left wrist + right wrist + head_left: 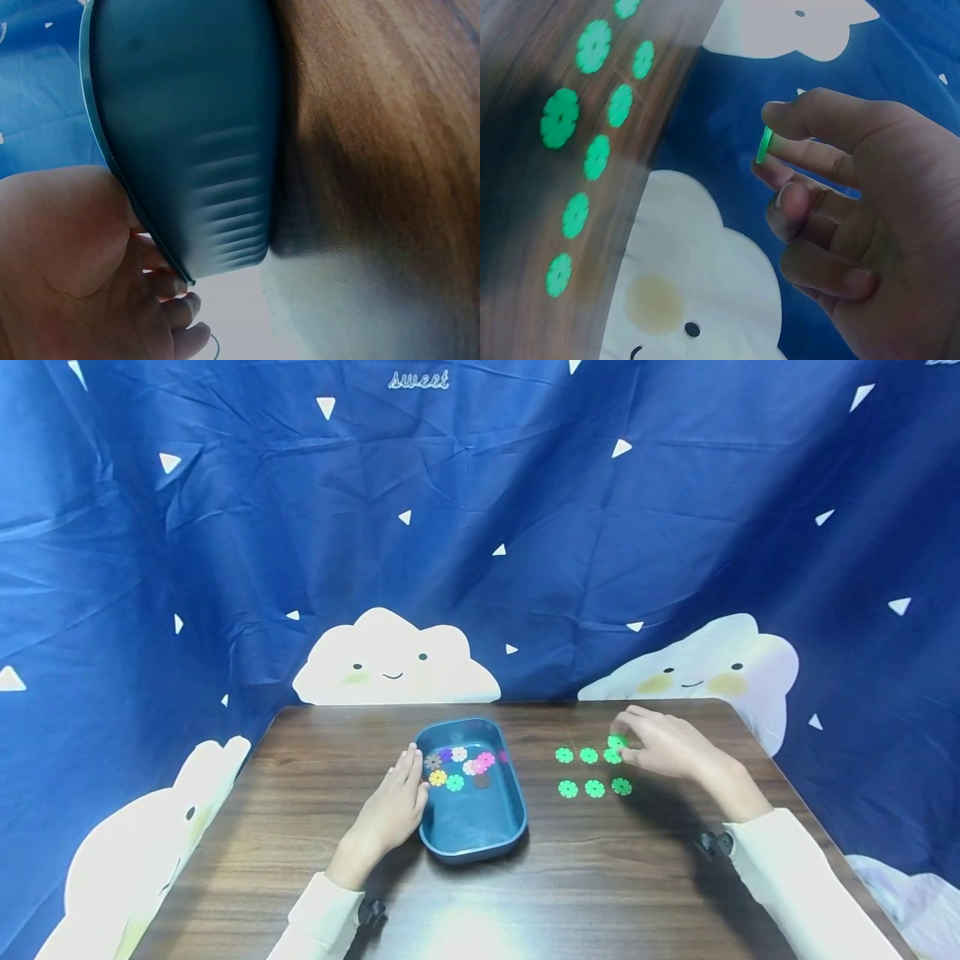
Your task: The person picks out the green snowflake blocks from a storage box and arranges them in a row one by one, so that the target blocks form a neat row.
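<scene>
A dark blue tray (480, 827) sits mid-table, with several coloured flower-shaped discs (459, 767) at its far end. My left hand (408, 777) rests flat against the tray's left wall, fingers straight; in the left wrist view the palm (60, 247) presses the tray's rim (150, 225). My right hand (628, 745) hovers over the far right of the green discs (592, 788), which lie on the wood in two rows. It pinches one green disc (763, 145) between thumb and fingertip, edge-on, lifted off the table.
The brown wooden table (600, 877) ends at a blue cloth backdrop (480, 527) with white clouds, hanging close behind and on both sides. White sleeves cover both forearms.
</scene>
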Demonstrator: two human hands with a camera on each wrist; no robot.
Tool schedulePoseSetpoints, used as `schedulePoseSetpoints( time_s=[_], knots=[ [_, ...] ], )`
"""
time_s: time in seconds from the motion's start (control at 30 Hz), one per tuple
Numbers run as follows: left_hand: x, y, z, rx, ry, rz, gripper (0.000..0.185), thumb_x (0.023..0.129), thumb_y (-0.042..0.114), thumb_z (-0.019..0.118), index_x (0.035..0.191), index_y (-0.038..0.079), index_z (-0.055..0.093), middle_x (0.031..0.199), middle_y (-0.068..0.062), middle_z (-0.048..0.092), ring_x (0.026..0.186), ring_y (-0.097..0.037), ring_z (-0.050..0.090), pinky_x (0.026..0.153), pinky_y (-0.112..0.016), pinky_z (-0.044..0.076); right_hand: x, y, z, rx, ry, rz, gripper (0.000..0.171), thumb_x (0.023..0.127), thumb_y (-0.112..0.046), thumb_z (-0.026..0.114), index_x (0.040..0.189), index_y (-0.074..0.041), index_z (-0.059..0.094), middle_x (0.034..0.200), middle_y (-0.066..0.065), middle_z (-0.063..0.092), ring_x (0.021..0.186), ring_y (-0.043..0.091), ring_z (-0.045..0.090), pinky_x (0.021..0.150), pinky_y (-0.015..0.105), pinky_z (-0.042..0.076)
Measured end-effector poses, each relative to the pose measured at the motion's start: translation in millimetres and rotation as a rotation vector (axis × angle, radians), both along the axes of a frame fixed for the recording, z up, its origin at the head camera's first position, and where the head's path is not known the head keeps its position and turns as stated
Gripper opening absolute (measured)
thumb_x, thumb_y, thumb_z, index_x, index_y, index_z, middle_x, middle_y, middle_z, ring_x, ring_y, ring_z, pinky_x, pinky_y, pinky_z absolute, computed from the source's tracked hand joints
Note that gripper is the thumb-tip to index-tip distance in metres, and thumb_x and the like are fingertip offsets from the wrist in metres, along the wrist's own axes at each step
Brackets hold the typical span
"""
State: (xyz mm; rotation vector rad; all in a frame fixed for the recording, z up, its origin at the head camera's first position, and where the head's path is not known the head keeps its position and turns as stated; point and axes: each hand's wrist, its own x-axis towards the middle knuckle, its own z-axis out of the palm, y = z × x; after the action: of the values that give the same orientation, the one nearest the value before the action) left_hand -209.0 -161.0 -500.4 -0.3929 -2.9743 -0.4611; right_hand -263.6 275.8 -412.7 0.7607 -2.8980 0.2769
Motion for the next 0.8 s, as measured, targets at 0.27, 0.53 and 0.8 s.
schedulePoseSetpoints(
  time_s=[0.27,0.53,0.8],
  knots=[
    [0.4,-1,0.2,0.003,0.022,-0.005,0.059,0.104,0.028,0.04,0.153,-0.003,0.027,0.163,-0.018,0.021,0.15,-0.032,0.022,0.121,-0.05,0.027,5.8,21,-6.1,-0.007,-0.01,-0.025,0.022,0.083,-0.025,0.073,0.103,-0.019,0.068,0.095,-0.004,0.062,0.075,0.009,0.057,0.065,0.035,0.049],
    [1.7,-1,1.1,0.002,0.028,-0.003,0.059,0.104,0.028,0.04,0.152,-0.003,0.027,0.163,-0.017,0.021,0.151,-0.031,0.022,0.121,-0.049,0.026,8.3,37,-18.7,-0.013,-0.034,-0.041,0.024,0.08,-0.024,0.075,0.102,-0.017,0.067,0.097,-0.003,0.063,0.078,0.013,0.057,0.063,0.037,0.049],
    [0.1,-1,-0.2,0.004,0.039,-0.002,0.058,0.103,0.026,0.042,0.152,-0.003,0.028,0.162,-0.017,0.022,0.15,-0.031,0.023,0.121,-0.049,0.027,5.1,47,-40.8,-0.026,-0.089,-0.074,0.026,0.081,-0.022,0.075,0.104,-0.016,0.067,0.096,-0.002,0.063,0.075,0.011,0.055,0.061,0.035,0.047]
  ],
)
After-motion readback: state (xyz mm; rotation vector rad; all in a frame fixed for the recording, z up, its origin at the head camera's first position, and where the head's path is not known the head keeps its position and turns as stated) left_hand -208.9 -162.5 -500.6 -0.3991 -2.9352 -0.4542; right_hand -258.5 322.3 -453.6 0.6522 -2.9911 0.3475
